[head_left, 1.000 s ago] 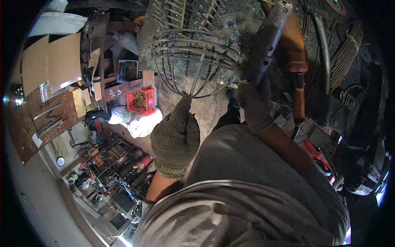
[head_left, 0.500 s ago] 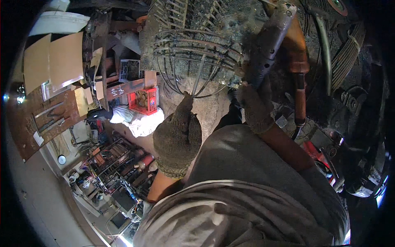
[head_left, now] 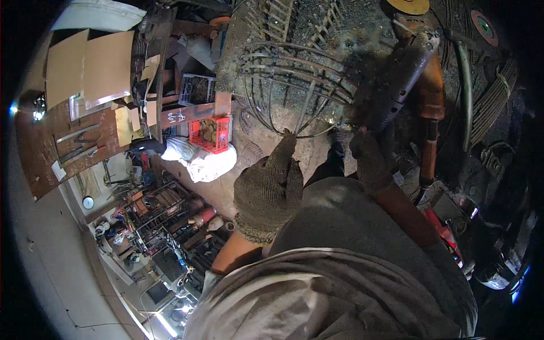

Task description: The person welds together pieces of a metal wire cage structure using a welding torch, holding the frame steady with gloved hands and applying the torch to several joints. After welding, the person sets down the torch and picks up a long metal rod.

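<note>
My left hand (head_left: 269,190), in a brown knitted glove, is closed at the near end of a curved wire frame (head_left: 293,69). Its fingertips pinch the frame where several thin metal rods meet. The frame's bent rods lie over the front edge of a dark, grimy workbench (head_left: 354,34). My right hand (head_left: 371,161), gloved alike, is closed round the near end of a dark angle grinder (head_left: 396,85), beside the frame's right end. Shadow hides most of the right fingers. The grinder's head points away from me, across an orange power tool (head_left: 432,96).
Steel tube (head_left: 466,85) and a tied bundle of thin rods (head_left: 493,102) lie at right, near a loose disc (head_left: 484,27). A yellow disc (head_left: 409,5) is at the far edge. At left, a red crate (head_left: 211,135) stands by white sacks (head_left: 212,164); cluttered shelving (head_left: 161,212) stands beyond.
My view has shifted, so the bench and tools appear farther right and more of the far bench shows. Both hands keep the same holds; the wire frame has hardly moved on the bench.
</note>
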Action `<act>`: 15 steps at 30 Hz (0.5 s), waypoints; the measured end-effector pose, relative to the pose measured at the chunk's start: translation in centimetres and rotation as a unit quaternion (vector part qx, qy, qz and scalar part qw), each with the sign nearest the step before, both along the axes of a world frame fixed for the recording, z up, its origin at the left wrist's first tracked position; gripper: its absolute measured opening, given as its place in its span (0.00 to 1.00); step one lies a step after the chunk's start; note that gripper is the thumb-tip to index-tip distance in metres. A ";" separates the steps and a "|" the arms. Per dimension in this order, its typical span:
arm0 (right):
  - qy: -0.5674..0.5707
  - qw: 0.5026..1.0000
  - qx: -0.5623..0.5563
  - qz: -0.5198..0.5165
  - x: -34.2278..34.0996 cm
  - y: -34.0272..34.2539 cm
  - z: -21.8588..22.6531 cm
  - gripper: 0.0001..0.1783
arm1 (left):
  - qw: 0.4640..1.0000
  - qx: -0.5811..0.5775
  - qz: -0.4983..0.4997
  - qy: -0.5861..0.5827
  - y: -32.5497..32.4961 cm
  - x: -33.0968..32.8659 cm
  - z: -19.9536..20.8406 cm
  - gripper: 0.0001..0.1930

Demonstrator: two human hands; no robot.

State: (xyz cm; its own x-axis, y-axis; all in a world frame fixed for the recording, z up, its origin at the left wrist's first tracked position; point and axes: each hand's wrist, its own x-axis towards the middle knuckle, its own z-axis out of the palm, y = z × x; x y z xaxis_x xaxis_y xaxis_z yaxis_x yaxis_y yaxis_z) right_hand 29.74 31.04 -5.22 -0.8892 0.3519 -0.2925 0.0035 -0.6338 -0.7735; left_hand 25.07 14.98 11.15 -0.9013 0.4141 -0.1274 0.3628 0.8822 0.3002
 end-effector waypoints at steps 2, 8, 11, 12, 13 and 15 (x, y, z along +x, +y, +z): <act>-0.034 0.998 -0.042 0.030 0.6 0.1 -1.2 0.20 | 1.000 -0.009 0.014 -0.021 0.2 0.2 0.3 0.21; 0.003 0.999 -0.011 0.037 0.5 -0.1 -1.2 0.21 | 1.000 -0.012 0.012 -0.012 1.1 0.3 0.8 0.20; -0.004 0.999 0.025 0.024 0.0 0.1 0.0 0.22 | 0.999 -0.019 0.040 -0.020 0.3 0.5 0.1 0.20; -0.005 1.000 0.011 0.019 0.0 0.1 0.4 0.22 | 1.000 -0.002 0.027 0.000 0.2 0.6 -0.3 0.20; -0.006 1.000 -0.004 0.014 -0.2 0.2 1.0 0.23 | 1.000 0.012 0.015 0.022 0.1 0.5 -0.4 0.20; -0.010 0.999 -0.035 -0.012 -0.3 0.3 1.5 0.23 | 1.000 -0.009 0.013 0.005 0.5 0.3 0.0 0.19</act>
State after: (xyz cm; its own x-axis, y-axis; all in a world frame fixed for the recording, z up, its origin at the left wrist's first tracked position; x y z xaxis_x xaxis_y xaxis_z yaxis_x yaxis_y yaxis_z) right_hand 29.48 31.29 -3.76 -0.8745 0.3517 -0.3339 0.0017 -0.6863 -0.7274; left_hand 25.36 15.46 11.19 -0.9126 0.3892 -0.1251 0.3435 0.8960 0.2813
